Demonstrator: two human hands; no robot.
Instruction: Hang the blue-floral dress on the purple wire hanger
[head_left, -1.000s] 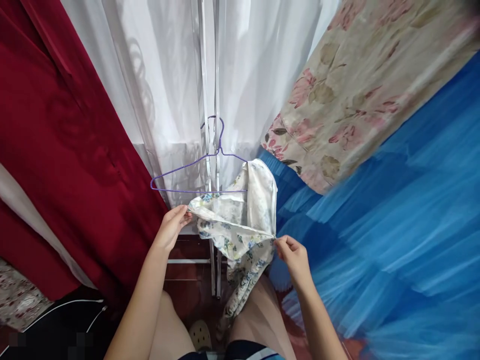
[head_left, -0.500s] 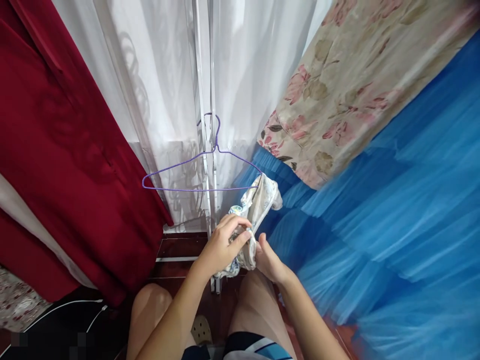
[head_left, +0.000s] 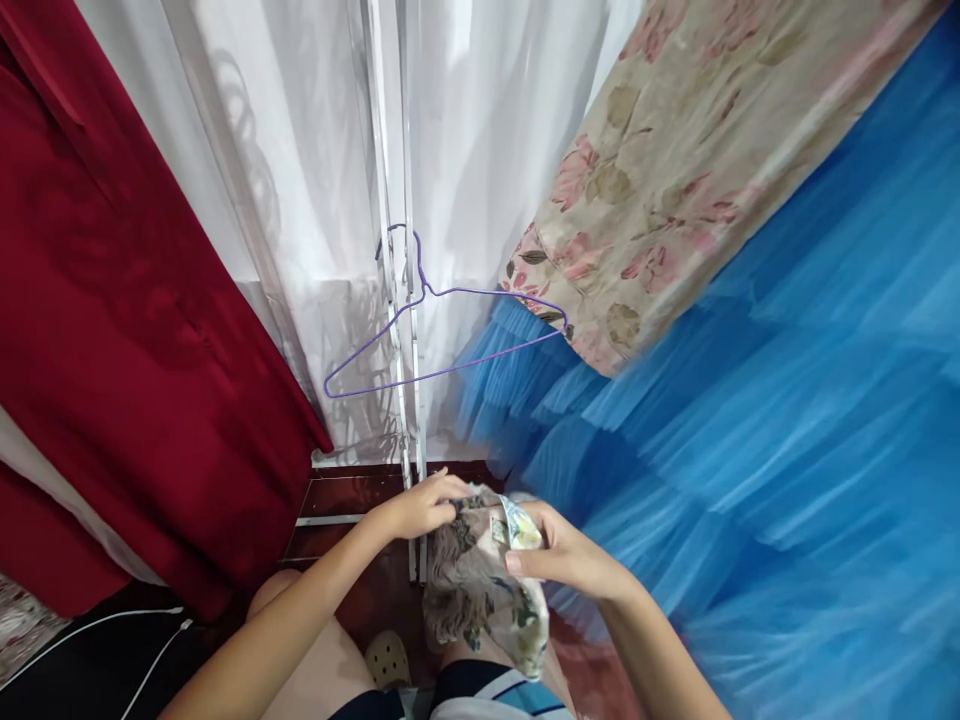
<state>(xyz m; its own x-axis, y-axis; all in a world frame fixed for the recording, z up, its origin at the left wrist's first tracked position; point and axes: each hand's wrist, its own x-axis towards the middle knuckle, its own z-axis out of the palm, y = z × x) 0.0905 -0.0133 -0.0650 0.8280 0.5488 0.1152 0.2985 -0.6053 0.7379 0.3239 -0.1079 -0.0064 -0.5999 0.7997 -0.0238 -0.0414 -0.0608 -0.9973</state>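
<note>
A small pale floral garment (head_left: 487, 590) hangs between my hands, low over my lap, its folds loose and its exact kind unclear. My left hand (head_left: 426, 505) pinches its upper left edge. On the other side my right hand (head_left: 559, 550) grips the upper right edge, thumb in front and the other fingers partly hidden behind the cloth. Above my hands, a bare purple clothes hanger (head_left: 450, 370) hangs tilted by its hook on a white metal rack (head_left: 409, 300).
Dark red cloth (head_left: 150, 330) hangs on the left, white curtains (head_left: 480, 140) behind the rack. At right hang a beige floral garment (head_left: 637, 200) and blue ruffled tulle (head_left: 712, 450). White cables (head_left: 97, 620) lie at lower left. A beige clog (head_left: 388, 660) stands on the red-tiled floor.
The floral garment has come off the hanger's right end and down toward my lap, where it is spread wider. My hands have moved apart, and the freed hanger has swung and tilted.
</note>
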